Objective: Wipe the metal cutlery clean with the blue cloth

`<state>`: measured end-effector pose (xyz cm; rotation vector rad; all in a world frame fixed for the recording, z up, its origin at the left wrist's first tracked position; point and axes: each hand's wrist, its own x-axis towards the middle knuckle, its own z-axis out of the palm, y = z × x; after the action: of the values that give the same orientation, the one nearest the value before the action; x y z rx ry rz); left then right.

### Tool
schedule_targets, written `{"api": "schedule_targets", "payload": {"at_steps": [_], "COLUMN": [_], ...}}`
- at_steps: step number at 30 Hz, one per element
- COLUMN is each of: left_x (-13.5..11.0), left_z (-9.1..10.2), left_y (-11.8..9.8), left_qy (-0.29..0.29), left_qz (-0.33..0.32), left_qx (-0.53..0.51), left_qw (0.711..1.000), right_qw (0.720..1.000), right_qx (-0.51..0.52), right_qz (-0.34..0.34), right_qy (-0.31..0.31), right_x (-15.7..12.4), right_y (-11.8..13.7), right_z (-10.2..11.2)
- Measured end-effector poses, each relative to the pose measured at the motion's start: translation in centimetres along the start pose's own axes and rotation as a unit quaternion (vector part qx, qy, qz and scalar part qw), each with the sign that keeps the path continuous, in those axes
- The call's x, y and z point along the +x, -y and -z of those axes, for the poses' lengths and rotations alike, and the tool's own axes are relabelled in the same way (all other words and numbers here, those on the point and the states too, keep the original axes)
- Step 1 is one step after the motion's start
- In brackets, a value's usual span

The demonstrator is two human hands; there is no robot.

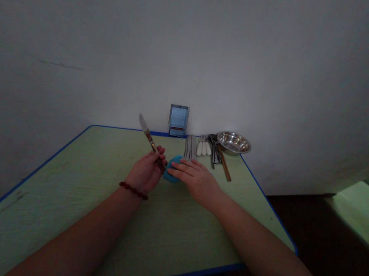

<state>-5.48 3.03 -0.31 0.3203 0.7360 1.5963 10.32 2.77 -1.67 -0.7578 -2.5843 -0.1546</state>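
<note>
Head cam: left hand [147,170] wrapped round knife [150,139], right hand [201,182] gripping blue cloth [171,177] at handle end; imo blade outward, light pressure

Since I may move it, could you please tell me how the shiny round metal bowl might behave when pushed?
The metal bowl would probably stay stiff, being metal. Its glossy surface might feel slippery. Because its sides flare outward, pressing the rim could tip it.

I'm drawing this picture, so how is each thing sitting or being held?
Knife: held in left hand, blade pointing away
Blue cloth or sponge: under right hand
Bowl: upright
Brown chopsticks: lying down
White-handled forks: lying in a row
Silver cutlery: lying down
Screen: standing upright
</note>
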Motion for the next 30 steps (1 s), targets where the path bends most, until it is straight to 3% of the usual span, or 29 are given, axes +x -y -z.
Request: {"api": "schedule_targets", "payload": {"at_steps": [10, 20, 30], "left_x": [0.4, 0.0, -0.4], "left_z": [0.6, 0.2, -0.4], "left_y": [0.4, 0.5, 1.2], "left_qy": [0.05, 0.029, 0.058], "left_qz": [0.021, 0.049, 0.072], "left_qx": [0.021, 0.053, 0.043], "left_qw": [0.998, 0.997, 0.995], "right_qw": [0.997, 0.995, 0.996], "right_qx": [0.012, -0.01, 0.006], "right_qz": [-0.054, -0.056, -0.051], "right_qy": [-0.061, -0.077, -0.073], "right_x": [0.2, 0.1, 0.2], "right_y": [0.0, -0.1, 0.1], "right_z": [0.9, 0.7, 0.8]}}
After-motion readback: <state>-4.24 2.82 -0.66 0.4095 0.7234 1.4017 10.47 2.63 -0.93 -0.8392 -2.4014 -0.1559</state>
